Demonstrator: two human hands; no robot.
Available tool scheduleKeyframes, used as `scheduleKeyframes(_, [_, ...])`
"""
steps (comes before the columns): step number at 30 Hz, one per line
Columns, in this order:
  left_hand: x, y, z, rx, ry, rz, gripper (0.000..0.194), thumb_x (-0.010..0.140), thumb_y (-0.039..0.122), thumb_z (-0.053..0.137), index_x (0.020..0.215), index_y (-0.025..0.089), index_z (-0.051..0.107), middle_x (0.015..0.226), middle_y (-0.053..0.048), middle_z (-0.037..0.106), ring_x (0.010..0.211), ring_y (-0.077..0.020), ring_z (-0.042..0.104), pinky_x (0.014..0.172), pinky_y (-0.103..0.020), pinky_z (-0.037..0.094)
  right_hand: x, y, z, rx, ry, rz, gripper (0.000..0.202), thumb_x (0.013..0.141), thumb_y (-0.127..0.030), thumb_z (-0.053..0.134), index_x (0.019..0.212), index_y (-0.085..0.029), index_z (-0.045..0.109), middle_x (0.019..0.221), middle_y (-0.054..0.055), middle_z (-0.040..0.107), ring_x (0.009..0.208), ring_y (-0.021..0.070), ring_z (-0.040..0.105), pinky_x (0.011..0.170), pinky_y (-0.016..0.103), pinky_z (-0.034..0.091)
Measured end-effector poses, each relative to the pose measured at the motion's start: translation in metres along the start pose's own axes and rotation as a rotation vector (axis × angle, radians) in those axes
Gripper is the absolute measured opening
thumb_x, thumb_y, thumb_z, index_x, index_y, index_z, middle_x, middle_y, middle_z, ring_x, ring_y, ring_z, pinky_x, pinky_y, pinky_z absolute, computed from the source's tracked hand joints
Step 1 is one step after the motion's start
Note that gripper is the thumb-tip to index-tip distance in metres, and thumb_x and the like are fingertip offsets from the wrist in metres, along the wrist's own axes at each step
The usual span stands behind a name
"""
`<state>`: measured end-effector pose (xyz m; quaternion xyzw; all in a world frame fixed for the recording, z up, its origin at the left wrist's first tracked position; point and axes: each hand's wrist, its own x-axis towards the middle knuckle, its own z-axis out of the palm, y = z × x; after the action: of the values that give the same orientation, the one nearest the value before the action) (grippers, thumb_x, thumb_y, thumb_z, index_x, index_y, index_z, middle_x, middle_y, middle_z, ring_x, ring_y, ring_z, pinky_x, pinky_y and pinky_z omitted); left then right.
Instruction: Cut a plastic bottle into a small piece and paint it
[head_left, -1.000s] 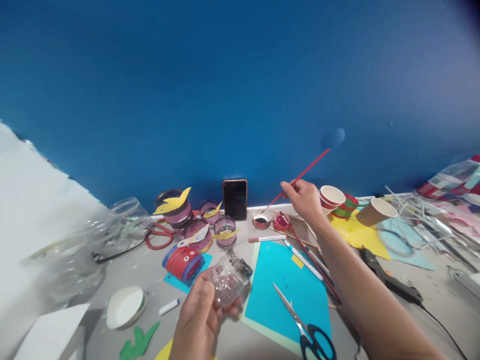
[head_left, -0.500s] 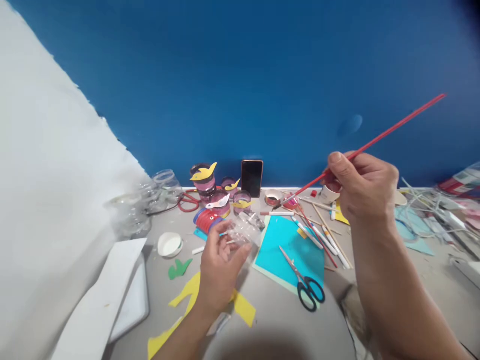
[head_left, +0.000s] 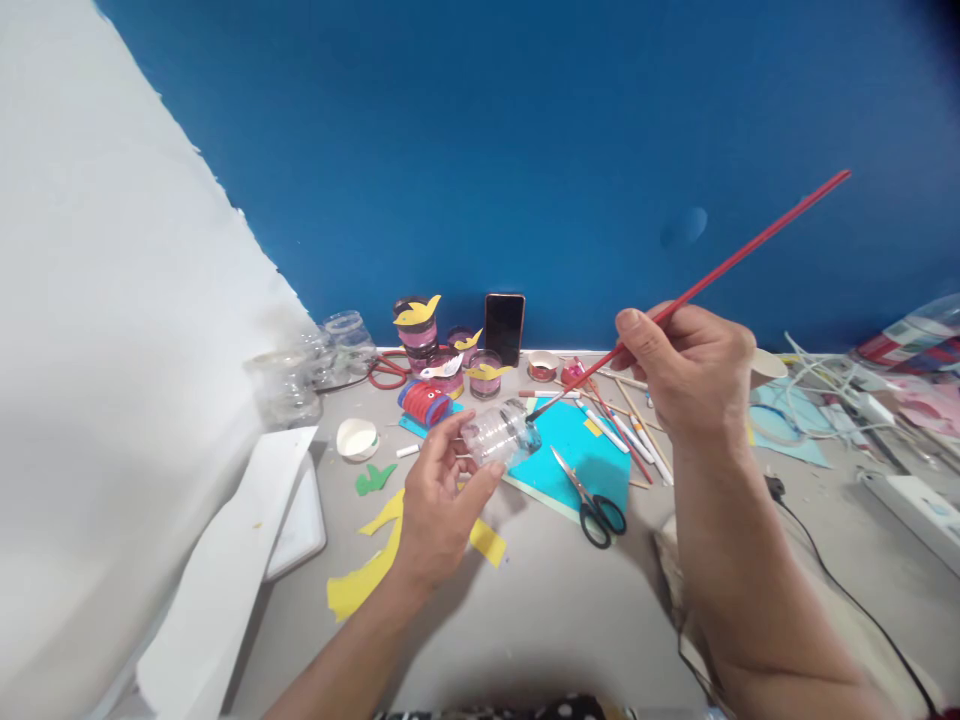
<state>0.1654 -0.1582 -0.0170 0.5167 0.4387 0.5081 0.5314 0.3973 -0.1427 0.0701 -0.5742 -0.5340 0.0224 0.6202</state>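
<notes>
Reader: What change is shown?

Editor: One second earlier, the tip of the red brush (head_left: 750, 262) was held at the small cup (head_left: 541, 370) near the wall. The tip has since been carried down and toward the middle of the frame, and is now placed at the dark end of the clear plastic bottle (head_left: 491, 437). By this the work is judged to have passed from the wetting of the brush to the bottle itself.

Reader: How are the fingers set?

Editor: The brush is pinched between the thumb and fingers of the right hand (head_left: 690, 370), right of centre, with its handle slanted toward the upper right. The bottle is gripped in the left hand (head_left: 439, 510), the thumb being laid along the lower side and the fingers curled behind.

Reader: How does the bottle look?

Editor: It is held just below the centre of the frame, tilted onto its side, above the grey table (head_left: 570, 620). The wall is see-through and ridged, and is marked by bright glints. At the right-hand end a dark, uneven coating is seen. Whether the bristles are pressed against it or held just short cannot be told. Behind and to the right, blue paper (head_left: 609, 475) is spread, with scissors (head_left: 583, 491) laid across it.
</notes>
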Motion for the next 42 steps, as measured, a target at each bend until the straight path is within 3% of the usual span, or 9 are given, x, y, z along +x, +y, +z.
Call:
scheduleKeyframes(8, [-0.008, 0.0, 0.002, 0.024, 0.008, 0.031, 0.059, 0.076, 0.038, 0.084, 0.129, 0.021, 0.063, 0.12, -0.01, 0.068, 0.104, -0.0248, 0.065, 0.084, -0.034, 0.054, -0.001, 0.003, -0.006, -0.044, 0.049, -0.026, 0.041, 0.088, -0.051, 0.077, 0.06, -0.024, 0.063, 0.049, -0.001, 0.06, 0.045, 0.0126, 0.05, 0.046, 0.029, 0.038])
scheduleKeyframes(13, [-0.008, 0.0, 0.002, 0.043, -0.006, 0.042, 0.059, 0.078, 0.039, 0.083, 0.131, 0.021, 0.064, 0.121, -0.01, 0.068, 0.104, -0.0251, 0.065, 0.084, -0.034, 0.054, -0.005, 0.0, -0.011, -0.005, -0.03, 0.001, 0.04, 0.088, -0.049, 0.077, 0.06, -0.023, 0.064, 0.051, 0.0, 0.063, 0.044, 0.013, 0.054, 0.045, 0.029, 0.04])
scheduleKeyframes(19, [-0.01, -0.008, -0.003, 0.094, -0.068, 0.129, 0.055, 0.083, 0.035, 0.08, 0.135, 0.027, 0.066, 0.127, -0.009, 0.065, 0.106, -0.0247, 0.064, 0.09, -0.035, 0.052, -0.002, 0.001, -0.009, -0.035, -0.027, -0.019, 0.04, 0.09, -0.043, 0.076, 0.058, -0.022, 0.062, 0.049, -0.001, 0.06, 0.047, 0.0122, 0.053, 0.048, 0.028, 0.039])
scheduleKeyframes(25, [-0.012, -0.003, -0.007, 0.161, -0.107, 0.159, 0.054, 0.084, 0.031, 0.076, 0.138, 0.029, 0.065, 0.136, -0.009, 0.063, 0.114, -0.0266, 0.062, 0.092, -0.036, 0.05, 0.003, 0.0, -0.011, 0.072, -0.045, 0.031, 0.045, 0.087, -0.053, 0.077, 0.057, -0.023, 0.062, 0.049, -0.001, 0.061, 0.045, 0.0118, 0.049, 0.045, 0.028, 0.036])
scheduleKeyframes(31, [-0.012, -0.002, -0.007, 0.167, -0.127, 0.148, 0.054, 0.086, 0.031, 0.074, 0.139, 0.028, 0.065, 0.137, -0.01, 0.062, 0.123, -0.0292, 0.059, 0.092, -0.035, 0.05, -0.004, 0.0, -0.01, 0.014, -0.159, 0.006, 0.038, 0.086, -0.046, 0.078, 0.059, -0.022, 0.067, 0.049, -0.001, 0.061, 0.044, 0.011, 0.051, 0.044, 0.025, 0.036])
scheduleKeyframes(42, [-0.01, -0.003, -0.008, 0.177, -0.155, 0.176, 0.053, 0.085, 0.025, 0.073, 0.137, 0.031, 0.067, 0.138, -0.008, 0.062, 0.127, -0.029, 0.057, 0.092, -0.034, 0.049, 0.004, 0.005, -0.012, 0.039, -0.139, 0.015, 0.042, 0.087, -0.047, 0.078, 0.058, -0.021, 0.065, 0.048, -0.002, 0.059, 0.044, 0.0104, 0.051, 0.045, 0.025, 0.038])
